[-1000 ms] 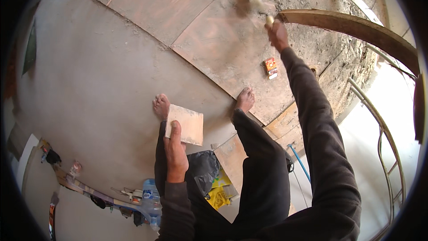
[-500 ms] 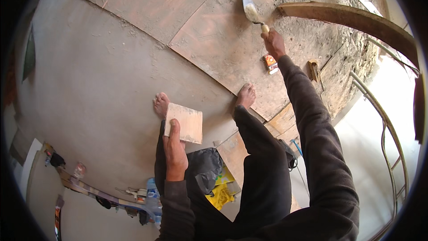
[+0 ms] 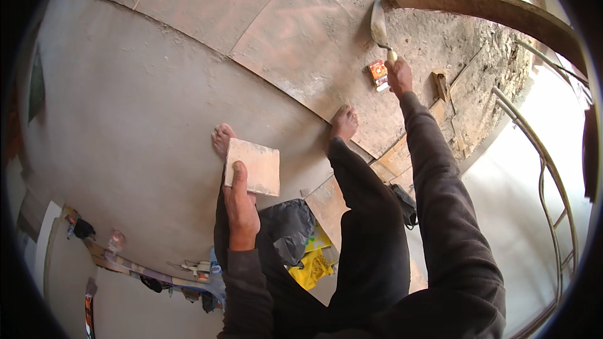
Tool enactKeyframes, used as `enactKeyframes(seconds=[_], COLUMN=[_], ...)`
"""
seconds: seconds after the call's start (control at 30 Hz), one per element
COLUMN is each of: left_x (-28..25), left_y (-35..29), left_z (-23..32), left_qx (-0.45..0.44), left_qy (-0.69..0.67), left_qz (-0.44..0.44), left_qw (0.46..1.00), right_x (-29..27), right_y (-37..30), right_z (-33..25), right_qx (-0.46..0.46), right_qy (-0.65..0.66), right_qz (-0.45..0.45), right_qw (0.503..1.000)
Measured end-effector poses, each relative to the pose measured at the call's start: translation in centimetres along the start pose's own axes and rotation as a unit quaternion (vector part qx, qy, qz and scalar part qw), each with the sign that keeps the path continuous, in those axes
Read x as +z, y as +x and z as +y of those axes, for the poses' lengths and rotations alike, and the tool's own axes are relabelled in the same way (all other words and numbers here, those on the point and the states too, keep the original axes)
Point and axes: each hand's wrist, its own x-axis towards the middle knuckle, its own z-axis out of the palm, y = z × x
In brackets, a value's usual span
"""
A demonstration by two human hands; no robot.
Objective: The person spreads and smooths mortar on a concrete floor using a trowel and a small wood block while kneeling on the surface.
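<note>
My left hand (image 3: 242,210) grips a square, pale tile (image 3: 256,169) with dusty edges, thumb on its upper face and fingers underneath. My right hand (image 3: 399,77), arm stretched out, is closed around the light handle of a trowel (image 3: 379,27). The trowel's blade points away from me, over the dusty boards and close to the end of a curved wooden strip (image 3: 477,5). Just left of the right hand lies a small orange and white box (image 3: 378,75).
Grit and mortar crumbs cover the boards (image 3: 301,44) at the far right. A wood scrap (image 3: 440,86) lies right of my hand. A black bag (image 3: 287,229) and yellow bag (image 3: 311,270) sit by my legs. Curved metal railing (image 3: 543,169) rises at the right. Bottles stand on a ledge (image 3: 135,270).
My right hand has drawn the trowel nearer and to the right, its blade now by the curved strip. The left hand still holds the tile, slightly shifted up and left in view.
</note>
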Motion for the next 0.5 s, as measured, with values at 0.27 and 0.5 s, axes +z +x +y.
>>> enactKeyframes(seconds=[0.27,0.5], left_x=[-0.3,0.1], left_y=[0.0,0.0], left_z=[0.4,0.7], left_qx=[0.023,-0.02], left_qy=[0.03,0.056], left_qz=[-0.008,-0.046], left_qw=[0.999,0.997], right_x=[-3.0,-1.0], right_y=[-3.7,-2.2], right_z=[2.3,0.3], right_qx=[0.042,-0.079], right_qy=[0.027,-0.123], right_qz=[-0.011,-0.053], right_qw=[0.999,0.988])
